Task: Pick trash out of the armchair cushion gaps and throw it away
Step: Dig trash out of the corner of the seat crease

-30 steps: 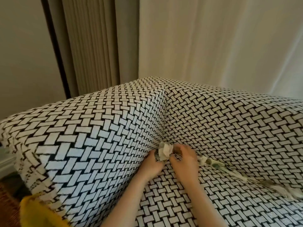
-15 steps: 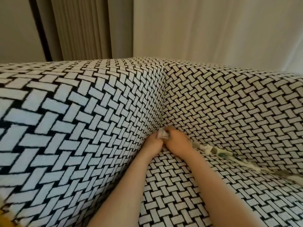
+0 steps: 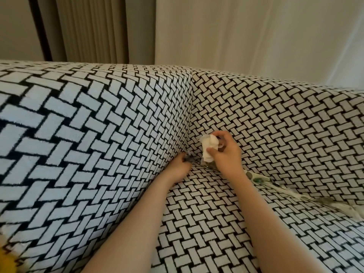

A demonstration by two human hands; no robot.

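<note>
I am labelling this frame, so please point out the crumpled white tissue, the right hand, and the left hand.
crumpled white tissue (image 3: 210,150): head view, middle of the wad.
right hand (image 3: 226,158): head view, back of the hand.
left hand (image 3: 178,168): head view, back of the hand.

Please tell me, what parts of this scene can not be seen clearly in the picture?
- Head view: left hand fingertips, buried in the armchair corner gap.
- Wrappers along the back gap: blurred, partly tucked in.
- Clear item behind the white tissue: covered by the right hand.
- Yellow object: cut by the frame's edge.
</note>
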